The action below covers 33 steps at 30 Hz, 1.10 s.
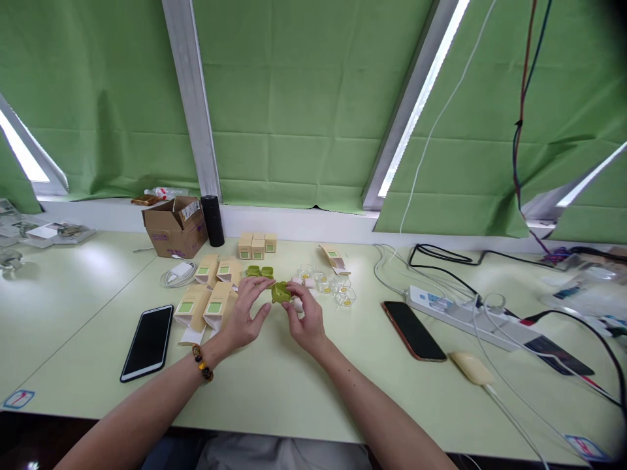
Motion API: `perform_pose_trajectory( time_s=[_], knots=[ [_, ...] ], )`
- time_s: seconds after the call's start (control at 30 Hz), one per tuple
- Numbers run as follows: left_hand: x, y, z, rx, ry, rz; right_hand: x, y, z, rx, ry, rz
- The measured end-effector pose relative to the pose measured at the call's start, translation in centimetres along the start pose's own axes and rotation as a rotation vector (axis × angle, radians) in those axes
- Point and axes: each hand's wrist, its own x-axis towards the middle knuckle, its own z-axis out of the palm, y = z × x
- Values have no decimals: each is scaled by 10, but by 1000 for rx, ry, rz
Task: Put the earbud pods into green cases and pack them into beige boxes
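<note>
A small olive-green cup-like piece [281, 292] is held just above the table, its hollow facing up. My right hand [307, 318] pinches its right side between thumb and fingers. My left hand [249, 312] has its fingers stretched toward the left rim, the fingertips at or very near it, with the thumb apart. Two similar green pieces [260, 271] lie just behind my left hand. Several clear little cups [337, 287] with yellow spots sit beyond my right hand. Pale pinkish pieces [307, 282] lie among them, partly hidden by my fingers.
Opened kraft boxes [193, 305] stand left of my left hand, with closed small boxes [252, 246] at the back. An opened kraft carton [334, 259] lies behind the cups. Phones [148, 342] [413, 330] flank my arms. A power strip [460, 316] with cables is at right, a cardboard box [176, 228] back left.
</note>
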Motion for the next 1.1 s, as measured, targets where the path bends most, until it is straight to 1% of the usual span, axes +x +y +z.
perform_pose_trajectory(
  time_s=[0.13, 0.2, 0.37, 0.47, 0.63, 0.73, 0.8, 0.97, 1.1],
  knots=[
    [0, 0, 1, 26, 2, 32, 6, -4, -2, 189, 13, 325],
    [-1, -1, 4, 51, -3, 38, 9, -5, -2, 249, 20, 446],
    [-5, -6, 8, 94, -43, 59, 11, -8, 3, 421, 24, 638],
    [-6, -7, 9, 89, -67, 41, 11, -13, 7, 465, -3, 726],
    [-5, -7, 10, 63, -73, 14, 10, -18, 9, 477, -45, 769],
    [-4, -7, 10, 50, -94, 21, 8, -17, 10, 473, -64, 772],
    [-3, -6, 11, 40, -100, 0, 6, -15, 10, 471, -70, 762],
    [-1, -3, 10, -33, -52, -151, 6, -13, 9, 488, -25, 746],
    [1, -9, 10, -101, 13, -310, 10, -9, 3, 419, 62, 708]
  ],
)
